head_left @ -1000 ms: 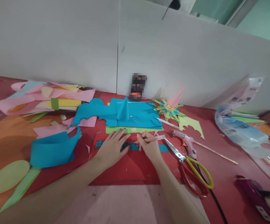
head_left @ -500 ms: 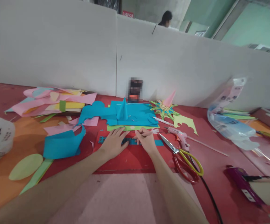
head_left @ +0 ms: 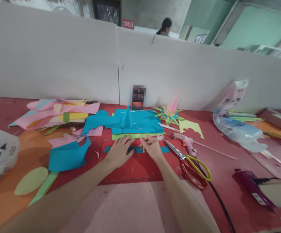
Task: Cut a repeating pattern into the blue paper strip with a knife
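Note:
A narrow blue paper strip lies across a red mat, with a cut-out pattern at its left end. My left hand rests flat on the strip, fingers spread, pressing it against the mat. In my right hand is a slim pen-like tool, pinched between thumb and fingers over the strip. Its tip is hidden, so I cannot tell whether it is a pen or a craft knife. Scissors with red and yellow handles lie open just right of that hand.
Behind my hands are blue paper sheets with a blue cone, and a pink-coned paper piece. A pink glue gun lies right. Paper scraps, a folded blue paper shape and a plastic bag are left; a purple power strip is lower right.
The view has tilted slightly upward and shifted a little left. Both hands keep nearly the same place on the strip, with the tool still in my right hand.

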Motion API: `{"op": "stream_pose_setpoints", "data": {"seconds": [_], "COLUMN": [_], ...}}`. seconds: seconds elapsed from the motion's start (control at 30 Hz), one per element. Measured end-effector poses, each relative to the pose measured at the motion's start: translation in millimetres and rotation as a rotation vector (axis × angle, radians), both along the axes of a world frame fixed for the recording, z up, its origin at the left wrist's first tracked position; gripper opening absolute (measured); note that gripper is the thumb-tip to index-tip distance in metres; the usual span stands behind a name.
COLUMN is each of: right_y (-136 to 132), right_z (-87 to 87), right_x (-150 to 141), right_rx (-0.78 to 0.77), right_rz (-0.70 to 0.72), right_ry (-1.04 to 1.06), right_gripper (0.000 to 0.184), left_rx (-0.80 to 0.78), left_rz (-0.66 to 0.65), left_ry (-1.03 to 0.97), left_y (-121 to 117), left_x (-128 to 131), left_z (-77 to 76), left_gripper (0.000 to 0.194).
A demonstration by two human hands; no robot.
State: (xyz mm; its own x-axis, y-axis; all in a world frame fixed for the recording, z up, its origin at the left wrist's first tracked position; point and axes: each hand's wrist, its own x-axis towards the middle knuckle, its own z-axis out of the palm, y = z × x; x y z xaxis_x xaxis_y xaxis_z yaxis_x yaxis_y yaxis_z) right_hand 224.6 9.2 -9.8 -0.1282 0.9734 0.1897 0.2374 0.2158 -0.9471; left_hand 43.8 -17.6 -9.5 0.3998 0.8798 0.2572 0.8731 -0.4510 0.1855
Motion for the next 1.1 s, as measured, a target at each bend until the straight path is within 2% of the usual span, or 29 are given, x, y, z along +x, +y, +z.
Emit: {"op": "stream_pose_setpoints", "data": {"seconds": [1.1], "right_y": [-1.0], "right_z": [3.3], "right_x": [1.5], "right_rx": [-0.002], "right_rz": [-0.041], "right_ry": [-0.001], "right_gripper": [0.026], "left_rx": [0.009], "left_rz": [-0.010], "left_ry": [-0.004], "left_y": [-0.6], "left_x": [1.0], "left_z": [2.3], "left_gripper": [0.042]}}
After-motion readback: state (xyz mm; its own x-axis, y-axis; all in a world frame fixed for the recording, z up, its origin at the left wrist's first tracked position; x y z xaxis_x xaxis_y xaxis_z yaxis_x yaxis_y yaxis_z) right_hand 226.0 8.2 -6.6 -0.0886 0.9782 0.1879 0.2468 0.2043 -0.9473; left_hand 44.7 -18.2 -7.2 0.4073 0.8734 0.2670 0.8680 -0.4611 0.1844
